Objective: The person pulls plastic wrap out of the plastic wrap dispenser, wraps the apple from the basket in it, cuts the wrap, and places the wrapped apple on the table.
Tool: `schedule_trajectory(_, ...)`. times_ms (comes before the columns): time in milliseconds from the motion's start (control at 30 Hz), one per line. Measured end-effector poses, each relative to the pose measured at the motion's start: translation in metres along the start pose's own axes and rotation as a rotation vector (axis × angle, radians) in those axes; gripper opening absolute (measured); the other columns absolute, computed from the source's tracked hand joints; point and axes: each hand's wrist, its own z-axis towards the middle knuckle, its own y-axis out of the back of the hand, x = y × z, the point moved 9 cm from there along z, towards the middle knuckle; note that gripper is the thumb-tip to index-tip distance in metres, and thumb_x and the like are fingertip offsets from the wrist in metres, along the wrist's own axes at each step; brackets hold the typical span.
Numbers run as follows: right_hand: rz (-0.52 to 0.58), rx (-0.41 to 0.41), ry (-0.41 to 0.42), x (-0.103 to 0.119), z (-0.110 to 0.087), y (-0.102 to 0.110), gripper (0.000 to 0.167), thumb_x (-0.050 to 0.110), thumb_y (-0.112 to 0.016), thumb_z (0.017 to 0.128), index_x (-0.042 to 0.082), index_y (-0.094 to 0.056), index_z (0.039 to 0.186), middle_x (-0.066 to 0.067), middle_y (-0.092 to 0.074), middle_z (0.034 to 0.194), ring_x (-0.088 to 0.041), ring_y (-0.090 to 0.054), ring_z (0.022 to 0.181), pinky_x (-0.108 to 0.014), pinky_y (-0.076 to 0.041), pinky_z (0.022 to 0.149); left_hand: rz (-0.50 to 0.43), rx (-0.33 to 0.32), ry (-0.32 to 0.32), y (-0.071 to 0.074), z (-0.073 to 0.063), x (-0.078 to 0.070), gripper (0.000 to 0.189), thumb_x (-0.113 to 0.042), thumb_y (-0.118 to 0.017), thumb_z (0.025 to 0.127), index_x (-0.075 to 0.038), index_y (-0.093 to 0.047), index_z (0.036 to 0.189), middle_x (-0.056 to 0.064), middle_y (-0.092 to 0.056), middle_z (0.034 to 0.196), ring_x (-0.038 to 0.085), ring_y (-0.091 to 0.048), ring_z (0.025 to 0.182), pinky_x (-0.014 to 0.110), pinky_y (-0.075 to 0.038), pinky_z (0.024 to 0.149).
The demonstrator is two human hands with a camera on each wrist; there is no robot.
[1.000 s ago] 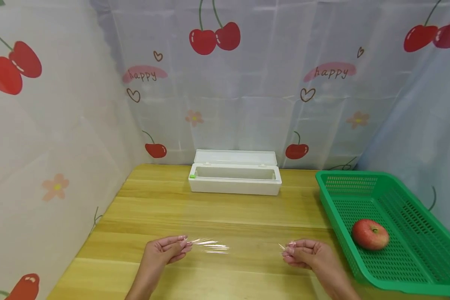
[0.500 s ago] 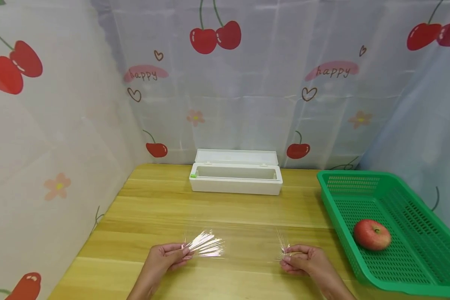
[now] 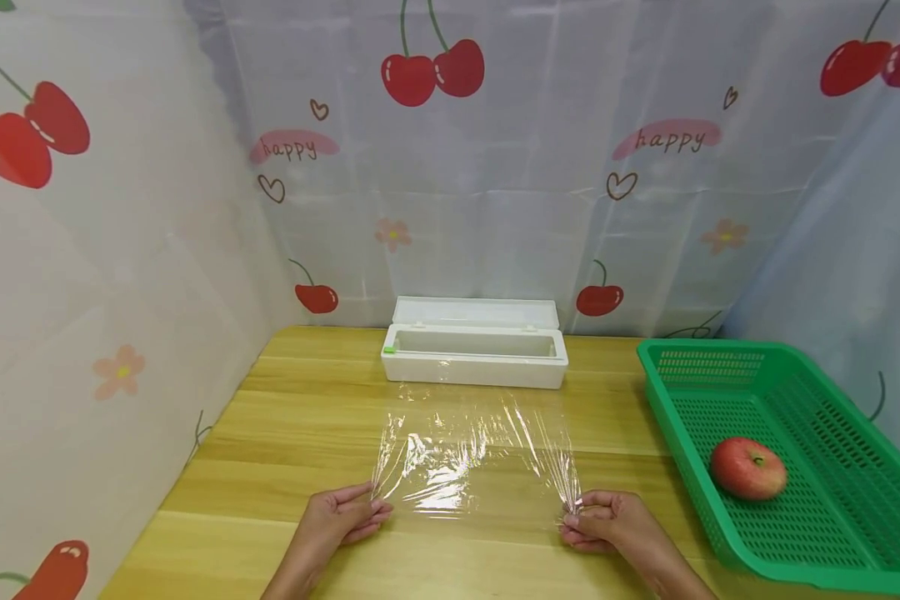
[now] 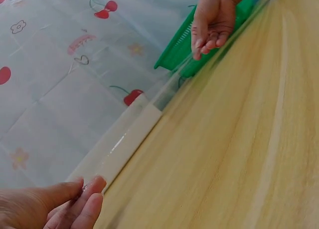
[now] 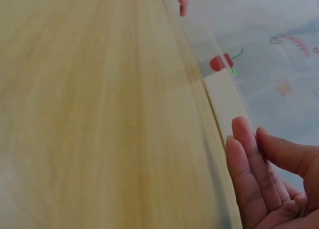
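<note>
Between the two hands a sheet of clear cling film (image 3: 450,467) stretches over the wooden table, shiny and creased toward each hand. The left hand (image 3: 345,518) pinches its near left corner between thumb and fingers. At the near right corner the right hand (image 3: 607,523) pinches the film the same way, folds gathering at its fingertips. Behind the film stands a long white cling film box (image 3: 476,371) with its lid (image 3: 476,312) raised and a small green tab (image 3: 390,350) at its left end. The film's far part reaches up toward this box.
A green plastic basket (image 3: 720,542) stands on the right of the wooden table (image 3: 225,500), with a red apple (image 3: 748,469) in it. Curtains (image 3: 495,167) printed with cherries enclose the table at the back and both sides.
Both hands have come slightly lower and nearer the body, still pinching the film. The sheet now shows broad, bright creases reaching back toward the box.
</note>
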Motion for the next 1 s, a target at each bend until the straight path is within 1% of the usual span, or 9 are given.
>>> schedule_trajectory(100,-0.01,0.007,-0.004,-0.0009,0.0012,0.0,0.032,0.002,-0.073,0.092,-0.016,-0.06,0.115,-0.022,-0.075,0.098,-0.024,-0.076,0.087,-0.036,-0.062,0.08,0.013,0.003,-0.003,0.0007,0.0002,0.0007,0.064,-0.007,-0.071,0.095,0.017,-0.038,0.145,0.022,-0.073,0.11,0.029,-0.073,0.1,0.033,-0.059,0.085)
schedule_trajectory(333,-0.027,0.015,-0.001,-0.0019,0.0047,0.0,0.035,0.002,-0.072,0.092,-0.018,-0.059,0.118,-0.023,-0.075,0.097,-0.026,-0.076,0.087,-0.037,-0.062,0.079,0.046,0.003,-0.018,0.0019,0.0018,0.001,0.068,-0.011,-0.072,0.095,0.015,-0.036,0.147,0.02,-0.074,0.108,0.029,-0.074,0.098,0.033,-0.06,0.083)
schedule_trajectory(567,-0.025,0.032,0.011,-0.0007,0.0086,-0.0018,0.035,0.002,-0.071,0.094,-0.019,-0.057,0.119,-0.022,-0.075,0.096,-0.026,-0.076,0.087,-0.037,-0.062,0.078,0.029,-0.014,-0.006,0.0005,0.0067,0.0026,0.076,-0.013,-0.075,0.093,0.008,-0.033,0.153,0.021,-0.074,0.105,0.031,-0.074,0.096,0.034,-0.06,0.083)
schedule_trajectory(700,-0.019,0.028,0.003,-0.0025,0.0089,-0.0016,0.034,0.0,-0.07,0.093,-0.019,-0.058,0.118,-0.021,-0.075,0.095,-0.025,-0.076,0.086,-0.037,-0.062,0.078,0.043,-0.02,-0.005,0.0003,0.0067,0.0018,0.076,-0.013,-0.074,0.094,0.006,-0.032,0.154,0.021,-0.075,0.105,0.031,-0.074,0.096,0.035,-0.06,0.083)
schedule_trajectory(867,-0.02,0.028,0.001,-0.0036,0.0077,-0.0016,0.031,0.0,-0.07,0.093,-0.017,-0.059,0.116,-0.022,-0.075,0.094,-0.024,-0.076,0.084,-0.036,-0.062,0.076,0.037,-0.034,0.007,0.0012,0.0063,0.0011,0.072,-0.009,-0.072,0.095,0.005,-0.034,0.154,0.019,-0.075,0.105,0.031,-0.074,0.096,0.036,-0.06,0.083)
schedule_trajectory(1000,-0.02,0.038,0.005,-0.0028,0.008,-0.0012,0.026,-0.001,-0.07,0.093,-0.014,-0.059,0.112,-0.021,-0.075,0.094,-0.023,-0.076,0.084,-0.035,-0.062,0.076,0.044,-0.029,0.005,0.0019,0.0055,-0.0017,0.071,-0.008,-0.072,0.094,0.004,-0.035,0.154,0.019,-0.075,0.107,0.032,-0.074,0.097,0.036,-0.06,0.084)
